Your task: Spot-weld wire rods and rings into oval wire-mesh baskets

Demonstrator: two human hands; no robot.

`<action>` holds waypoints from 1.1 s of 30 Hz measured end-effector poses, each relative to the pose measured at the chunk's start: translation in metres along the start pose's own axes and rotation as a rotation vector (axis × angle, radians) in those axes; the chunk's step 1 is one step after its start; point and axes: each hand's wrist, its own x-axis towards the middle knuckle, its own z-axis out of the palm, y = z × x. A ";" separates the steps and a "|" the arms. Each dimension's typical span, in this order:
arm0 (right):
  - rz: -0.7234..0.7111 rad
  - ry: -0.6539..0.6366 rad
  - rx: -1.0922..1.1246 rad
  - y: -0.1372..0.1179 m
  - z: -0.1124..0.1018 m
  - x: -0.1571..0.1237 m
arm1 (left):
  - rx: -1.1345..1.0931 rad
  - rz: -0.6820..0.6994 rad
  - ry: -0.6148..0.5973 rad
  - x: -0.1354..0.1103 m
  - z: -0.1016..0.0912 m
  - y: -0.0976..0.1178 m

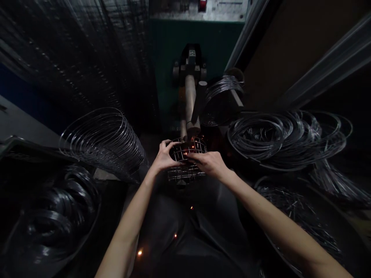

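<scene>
A round wire-mesh cage sits under the arm of a welding machine in the middle of the head view. My left hand grips the cage's left side with curled fingers. On the cage's right side and top my right hand holds it, fingers closed on the wires. Orange sparks glow at the cage top, just below the machine's tip, and a few sparks fall toward my dark apron.
A row of stacked wire rings lies at the left. Dark ring coils fill a tray at lower left. Piles of loose wire hoops lie at the right, with more wire pieces below them. A green machine body stands behind.
</scene>
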 end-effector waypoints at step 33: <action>0.292 0.415 0.505 0.025 -0.008 -0.032 | -0.105 0.039 -0.027 0.020 -0.007 -0.063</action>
